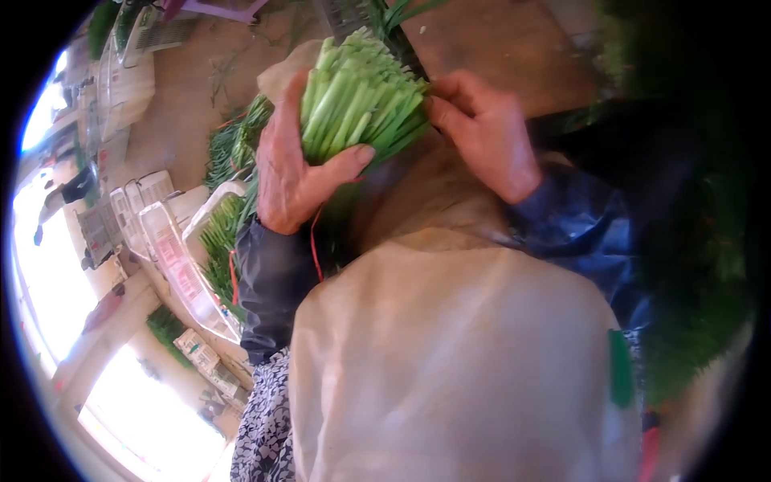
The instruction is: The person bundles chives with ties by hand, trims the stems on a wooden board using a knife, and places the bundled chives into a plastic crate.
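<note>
My left hand [301,165] is wrapped round a thick bunch of chives [353,100], with the thumb across its near side. The pale cut ends of the stalks point up and away from me. My right hand [486,128] is closed in a pinch at the right edge of the bunch; its fingertips touch the outer stalks, and whatever they pinch is hidden. A thin red tie [315,249] hangs below my left wrist. The lower part of the bunch is out of sight behind my hand and sleeve.
To the left, more green bunches [221,241] lie in a white crate [173,249], with loose greens [237,140] beyond it. A dark crate [341,16] stands ahead. My beige apron [458,361] covers my lap. Greenery [699,305] lines the right side.
</note>
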A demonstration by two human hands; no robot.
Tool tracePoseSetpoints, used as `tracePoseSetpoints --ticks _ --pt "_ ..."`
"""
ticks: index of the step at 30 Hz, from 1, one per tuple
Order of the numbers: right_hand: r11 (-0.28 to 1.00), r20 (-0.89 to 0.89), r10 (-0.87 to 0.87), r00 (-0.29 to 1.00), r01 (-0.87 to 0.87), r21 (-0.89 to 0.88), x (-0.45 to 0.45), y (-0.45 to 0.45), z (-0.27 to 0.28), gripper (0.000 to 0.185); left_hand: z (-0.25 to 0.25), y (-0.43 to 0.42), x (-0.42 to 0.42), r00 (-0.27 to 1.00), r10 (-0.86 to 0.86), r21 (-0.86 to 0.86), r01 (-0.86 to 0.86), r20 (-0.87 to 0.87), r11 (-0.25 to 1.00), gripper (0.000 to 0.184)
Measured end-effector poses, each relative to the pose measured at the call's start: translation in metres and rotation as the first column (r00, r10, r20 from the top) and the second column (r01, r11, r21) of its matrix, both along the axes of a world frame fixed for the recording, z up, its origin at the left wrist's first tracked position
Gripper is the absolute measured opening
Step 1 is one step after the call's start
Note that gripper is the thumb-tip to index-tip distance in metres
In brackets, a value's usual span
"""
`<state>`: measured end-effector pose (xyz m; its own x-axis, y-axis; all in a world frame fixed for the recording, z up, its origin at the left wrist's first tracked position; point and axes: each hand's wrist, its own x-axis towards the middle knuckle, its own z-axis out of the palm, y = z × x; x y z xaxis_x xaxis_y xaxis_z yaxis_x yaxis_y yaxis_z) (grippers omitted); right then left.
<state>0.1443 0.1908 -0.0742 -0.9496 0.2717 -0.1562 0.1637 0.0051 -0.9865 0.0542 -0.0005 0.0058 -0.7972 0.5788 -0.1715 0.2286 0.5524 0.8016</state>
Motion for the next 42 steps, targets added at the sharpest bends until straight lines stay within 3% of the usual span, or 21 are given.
tracePoseSetpoints --ticks 2,4,5,8,13,16,17,20,22,24,25,26,27,28,29,30,31,32,34,37,42 --pt "0.999 -0.023 -0.048 0.999 0.047 -0.021 0.0 0.006 -0.003 0.013 -0.007 -0.004 -0.005 0.999 -0.012 0.04 0.014 -0.029 0.999 0.087" --pt "0.994 -0.05 -0.095 0.994 0.092 -0.054 -0.001 0.006 -0.007 0.014 -0.008 -0.002 -0.011 0.971 -0.131 0.017 0.137 -0.2 0.99 0.087" --pt "0.994 -0.064 -0.09 0.994 0.085 -0.073 0.0 0.005 -0.008 0.014 -0.001 0.0 -0.001 1.0 0.022 0.0 -0.022 -0.002 1.0 0.087" --pt "0.983 0.005 -0.041 0.999 0.041 -0.18 0.001 0.01 -0.002 0.013 -0.015 -0.009 -0.006 0.985 -0.051 -0.028 0.047 -0.163 0.999 0.089" --pt "0.931 0.095 -0.038 0.995 0.07 -0.359 0.0 0.011 -0.002 0.011 -0.011 -0.005 -0.005 0.99 -0.038 -0.118 0.022 -0.133 0.993 0.095" --pt "0.976 0.116 -0.157 0.981 0.172 -0.135 -0.005 0.03 0.001 0.014 -0.014 -0.006 -0.007 0.99 -0.004 -0.073 -0.006 -0.141 0.997 0.096" --pt "0.956 0.121 -0.286 0.951 0.292 -0.038 -0.004 0.042 0.001 0.016 -0.014 -0.007 -0.007 0.99 0.004 -0.081 -0.015 -0.14 0.997 0.096" --pt "0.826 0.088 -0.555 0.827 0.536 0.176 0.01 0.101 0.007 0.022 -0.015 -0.009 -0.008 0.993 0.022 -0.057 -0.028 -0.116 0.998 0.096" --pt "0.68 -0.158 -0.589 0.793 0.591 0.434 0.036 0.157 0.005 0.022 -0.014 -0.009 -0.007 0.994 0.043 -0.023 -0.046 -0.1 0.999 0.096" --pt "0.53 -0.185 -0.732 0.656 0.719 0.45 0.052 0.199 0.014 0.02 -0.01 -0.007 -0.009 0.995 0.003 -0.076 -0.011 -0.1 0.997 0.095" --pt "0.532 -0.203 -0.72 0.663 0.716 0.451 0.051 0.202 0.017 0.02 -0.01 -0.008 -0.01 0.994 0.017 -0.061 -0.024 -0.11 0.998 0.095" --pt "0.353 -0.308 -0.424 0.852 0.469 0.81 0.055 0.199 0.02 0.022 -0.012 -0.01 -0.01 0.986 0.003 -0.087 -0.018 -0.168 0.996 0.095" --pt "-0.022 -0.218 -0.106 0.97 0.217 0.976 0.055 0.185 0.03 0.027 -0.015 -0.008 -0.01 0.975 -0.021 -0.109 -0.003 -0.223 0.994 0.094" --pt "0.219 -0.154 -0.173 0.973 0.19 0.957 0.045 0.15 0.035 0.034 -0.016 -0.005 -0.009 0.973 -0.027 -0.087 0.007 -0.23 0.996 0.094" --pt "0.684 0.244 -0.287 0.926 0.02 0.729 0.033 0.11 0.059 0.04 -0.016 -0.003 -0.008 0.983 0.006 -0.039 -0.014 -0.182 0.999 0.094" --pt "0.833 0.274 -0.024 0.961 -0.133 0.538 0.032 0.101 0.042 0.047 -0.014 -0.004 -0.006 0.99 0.04 0.001 -0.04 -0.136 0.999 0.094" --pt "0.959 0.365 0.111 0.924 -0.196 0.205 0.024 0.081 0.032 0.05 -0.01 -0.003 -0.003 0.986 0.048 -0.066 -0.059 -0.16 0.996 0.095" --pt "0.962 0.399 0.27 0.876 -0.224 -0.158 0.014 0.06 0.026 0.052 -0.008 -0.005 -0.003 0.984 0.045 -0.062 -0.056 -0.174 0.996 0.095" --pt "0.883 0.26 0.242 0.935 -0.1 -0.459 -0.001 0.035 0.019 0.041 -0.011 -0.007 -0.004 0.971 0.013 -0.094 -0.037 -0.238 0.995 0.095" --pt "0.749 0.233 0.112 0.966 0.072 -0.658 -0.024 0.017 0.008 0.03 -0.011 -0.01 -0.004 0.989 0.025 -0.045 -0.032 -0.149 0.998 0.1" --pt "0.789 0.2 0.041 0.979 0.091 -0.608 -0.026 0.018 0.009 0.02 -0.006 -0.021 -0.009 0.979 -0.08 -0.042 0.074 -0.189 0.996 0.113"
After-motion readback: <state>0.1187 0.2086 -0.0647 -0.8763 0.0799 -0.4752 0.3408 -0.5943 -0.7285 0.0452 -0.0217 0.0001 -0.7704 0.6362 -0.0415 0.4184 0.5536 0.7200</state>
